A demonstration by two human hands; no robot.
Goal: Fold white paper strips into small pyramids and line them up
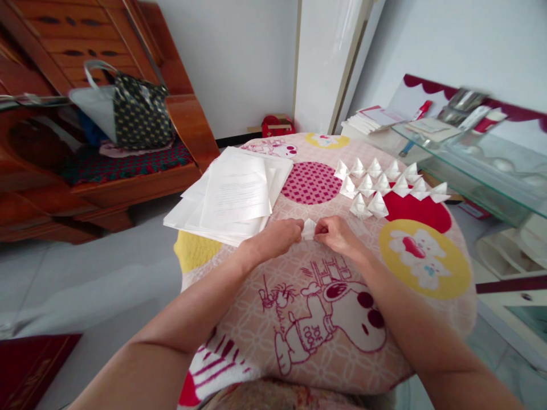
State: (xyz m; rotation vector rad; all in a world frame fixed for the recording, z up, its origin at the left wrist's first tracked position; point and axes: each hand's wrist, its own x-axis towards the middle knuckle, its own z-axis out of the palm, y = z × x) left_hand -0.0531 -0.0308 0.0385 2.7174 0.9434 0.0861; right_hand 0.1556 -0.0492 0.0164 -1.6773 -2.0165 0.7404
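- Left fingers [298, 226]: closed together on the left edge of a small folded paper [309, 229]; the exact grip under the hand is hidden.
- Right fingers [322, 227]: pinched together on the right edge of the same piece, thumb and forefinger meeting there.
- Folded paper: one, between the two sets of fingers, its white peak showing in the gap; it sits at or just above the desk [256, 307].
- Boats [383, 183]: thirteen, white, folded, beyond the fingers and to their right, in three rows; five in the farthest, six in the middle, two in the nearest. All stand with peaks up, well apart from the fingers.
- Pile [237, 193]: one, of loose white sheets, just beyond the left fingers and to their left; the top sheet bears print, and the number of sheets cannot be told.
- Desk: one, under the fingers, covered in a pink patterned cloth; a cartoon dog [329, 324] is drawn on the near side of the fingers.
- Dark bag [143, 111]: one, far left beyond the fingers, on a wooden bench [188, 134].
- Glass shelf [465, 159]: far right of the fingers, carrying assorted items.
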